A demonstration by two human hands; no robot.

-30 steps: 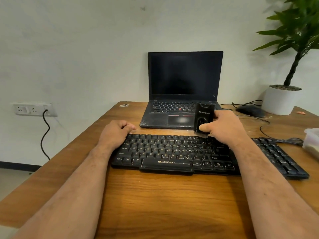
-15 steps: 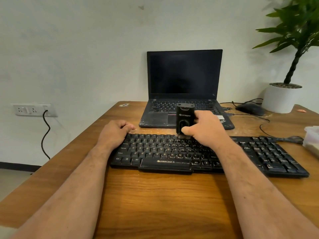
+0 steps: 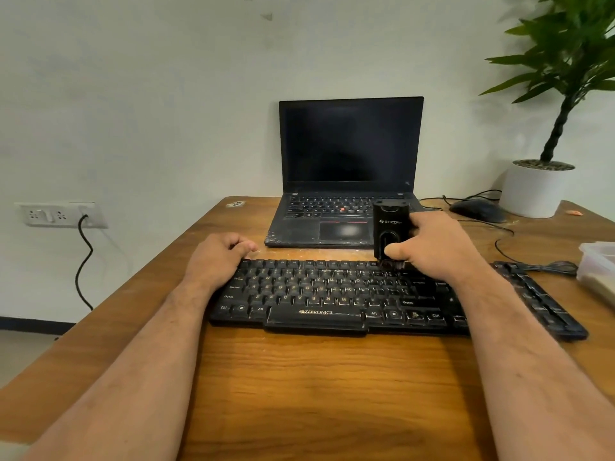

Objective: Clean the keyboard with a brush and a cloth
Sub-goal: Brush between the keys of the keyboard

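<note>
Head view: keyboard (image 3: 332,291) lies on desk (image 3: 316,377). Right hand (image 3: 432,247) grips upright brush (image 3: 391,232), tip on top key row. Left hand (image 3: 218,259), loosely curled and empty, steadies left end. Brushing seems underway; cloth unseen, wiping likely remains.

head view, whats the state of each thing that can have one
laptop: lid open, screen dark
keyboard: flat on the table, pinned at its far left corner
black handheld device: upright, lower end on the upper key rows
right hand: closed grip on the device
left hand: curled, holds nothing
wall socket: black cable plugged in
mouse: idle beside the plant pot
</note>
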